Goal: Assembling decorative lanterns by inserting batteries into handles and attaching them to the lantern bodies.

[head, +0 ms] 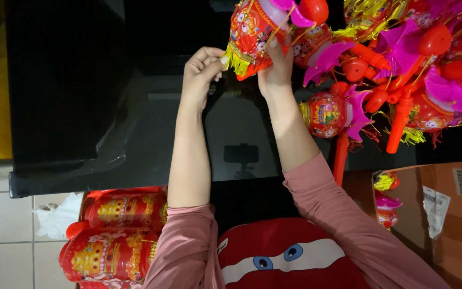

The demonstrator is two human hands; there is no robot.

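Far left: We look down on a dark glossy table (108,107), with white floor tiles and a crumpled white cloth (54,217) below its edge.
Lower left: A stack of flattened red and gold lanterns (116,235) lies beside our left sleeve.
Left hand: Our left hand (201,69) is closed in a pinch on the yellow fringe (236,61) at the bottom edge of a lantern.
Held lantern: The red paper lantern (249,32) sits just above the table's far side, between our two hands, tilted, with a pink fan-shaped piece on top.
Right hand: Our right hand (275,72) grips the lantern's lower body from the right, fingers wrapped behind it, so we cannot tell exactly how tight the hold is.
Centre bottom: A red cushion with cartoon eyes (287,257) rests in our lap, between pink sleeves.
Right: A heap of finished lanterns (402,59) with red plastic handles and pink fans crowds the table, touching the one we hold.
Far right: An open cardboard box (445,214) holds a few more lanterns.
Risk: We judge that a hard pull could tear the thin fringe off, and the neighbouring handles and tassels could snag the held lantern and topple the pile.
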